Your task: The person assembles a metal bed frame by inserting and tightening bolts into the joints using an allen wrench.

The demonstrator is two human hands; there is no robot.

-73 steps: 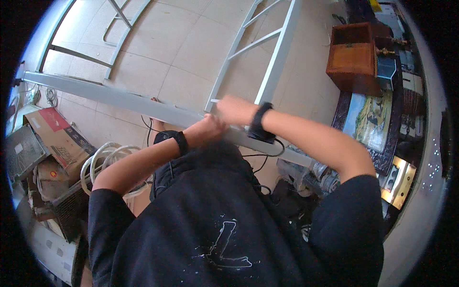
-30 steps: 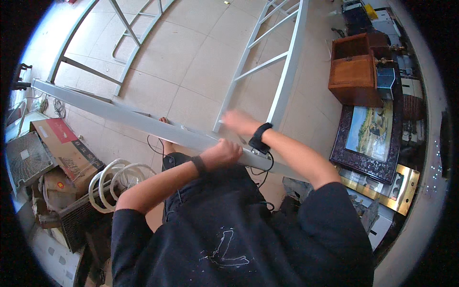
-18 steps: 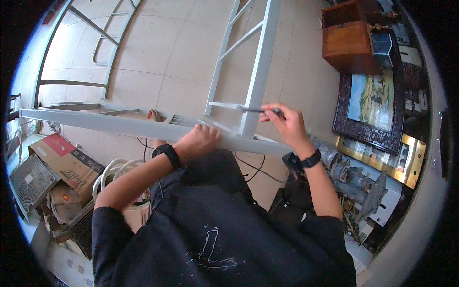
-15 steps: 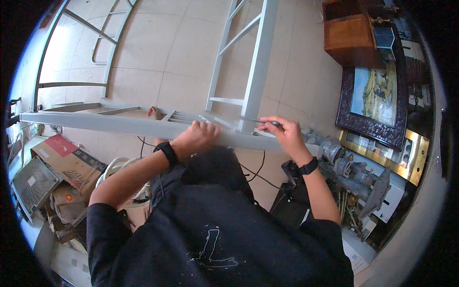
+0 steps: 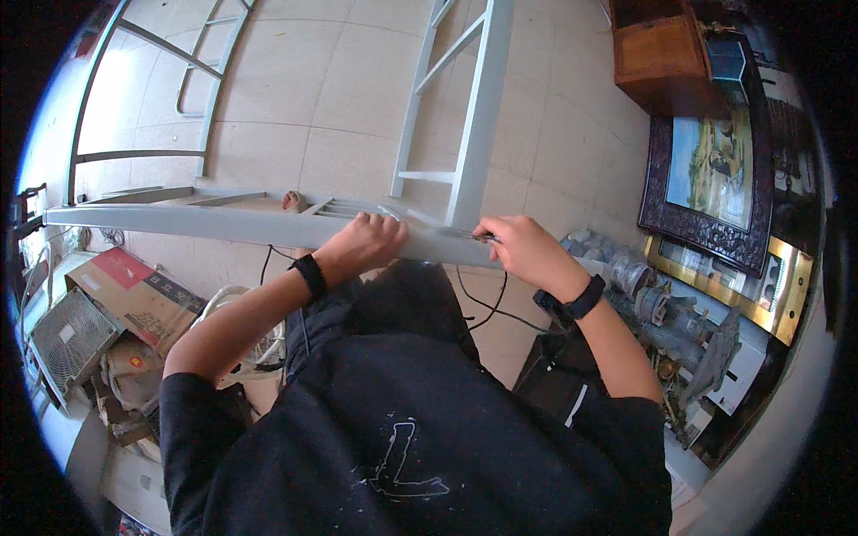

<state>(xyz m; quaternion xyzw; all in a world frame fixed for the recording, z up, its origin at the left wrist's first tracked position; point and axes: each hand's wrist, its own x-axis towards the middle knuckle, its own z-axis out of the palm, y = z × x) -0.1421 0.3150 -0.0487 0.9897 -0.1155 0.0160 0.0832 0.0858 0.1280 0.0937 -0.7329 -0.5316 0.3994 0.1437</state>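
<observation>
A long pale grey metal rail (image 5: 214, 225) of a bed-like frame lies crosswise in front of my body. My left hand (image 5: 368, 241) is closed over the rail left of its joint with a slatted side frame (image 5: 471, 134) that runs away from me. Close to that joint, my right hand (image 5: 525, 247) pinches a slim screwdriver (image 5: 479, 236) with its thin shaft pointing left along the rail. The fingers partly cover the handle, and I cannot make out what the tip touches.
Another metal frame (image 5: 213, 116) stands at the far left. Cardboard boxes (image 5: 134, 290) and a fan-grilled unit (image 5: 71, 344) are at left. A wooden cabinet (image 5: 661, 58), a dark framed picture (image 5: 657, 188) and dusty metal parts (image 5: 657, 304) line the right. Black cables (image 5: 487, 313) hang below the rail.
My right hand has moved slightly down and left, bringing the screwdriver closer against the rail by the joint. My left hand stays on the rail. The view has shifted slightly.
</observation>
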